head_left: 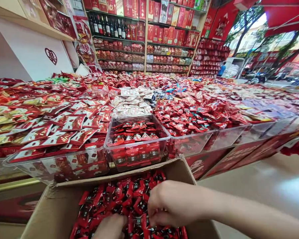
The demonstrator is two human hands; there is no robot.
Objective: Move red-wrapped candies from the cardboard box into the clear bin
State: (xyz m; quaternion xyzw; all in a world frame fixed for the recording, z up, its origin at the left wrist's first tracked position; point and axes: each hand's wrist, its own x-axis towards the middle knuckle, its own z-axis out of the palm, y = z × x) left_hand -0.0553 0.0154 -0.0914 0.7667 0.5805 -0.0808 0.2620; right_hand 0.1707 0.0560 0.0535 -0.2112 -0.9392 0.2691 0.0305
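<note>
Candy fills a wide display table (239, 132) in sorted heaps, backed by shelves (144, 43) of red boxes. At its near edge a clear bin (137, 156) stands roughly half full of red wrapped sweets. Below it, an open cardboard box (57, 205) holds many more of them (124, 199), so the bin seems partly stocked. The right hand (169, 204) is curled closed, pinching sweets; the left hand (111, 227) lies among them, its grip unclear

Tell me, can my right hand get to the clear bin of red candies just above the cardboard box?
Probably yes. The right hand is in the cardboard box among the wrapped candies, and the clear bin stands open-topped right behind the box with nothing between.
</note>
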